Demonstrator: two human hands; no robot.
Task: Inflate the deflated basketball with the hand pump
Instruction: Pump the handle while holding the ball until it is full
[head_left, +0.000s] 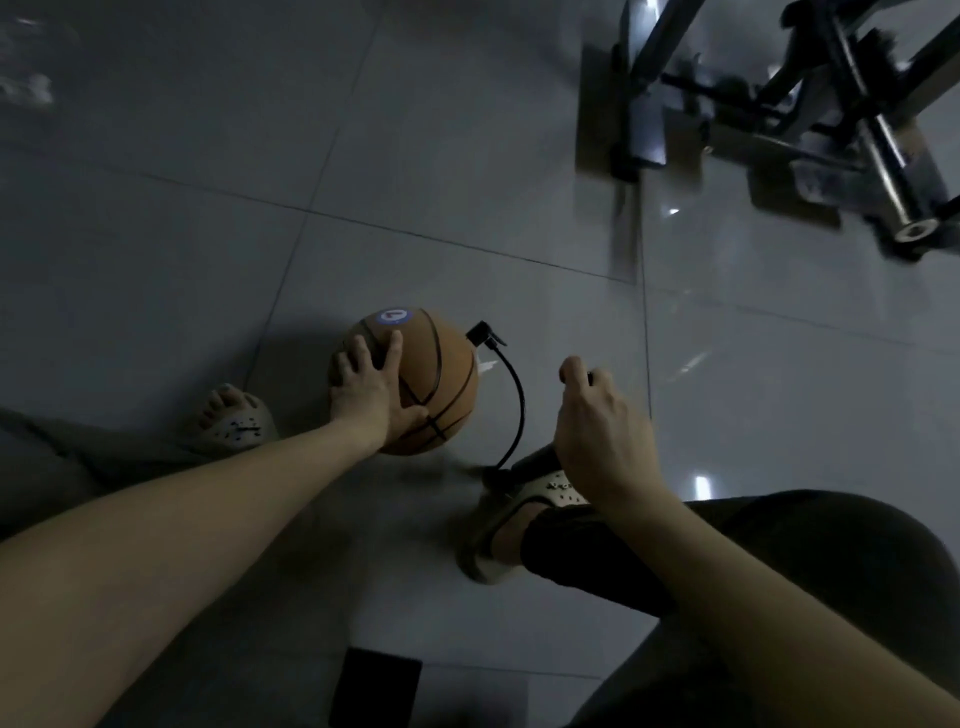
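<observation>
We see left hand (371, 387) spread flat on the basketball (441, 374), center-left on the floor (415, 156); right hand (597, 431) curled round the pump handle (590, 378), center-right; black hose (515, 410) arcs to the ball.

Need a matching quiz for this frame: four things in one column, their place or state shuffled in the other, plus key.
Things
1. round orange basketball
2. thin black pump hose
3. left hand
4. right hand

States
A. curled round the dark pump handle
B. fingers spread on top of the ball
C. arcs from the ball's right side down to the pale sandal of the right foot
D. sits on the grey tiled floor

Pairs: 1-D, 2-C, 3-B, 4-A
</observation>
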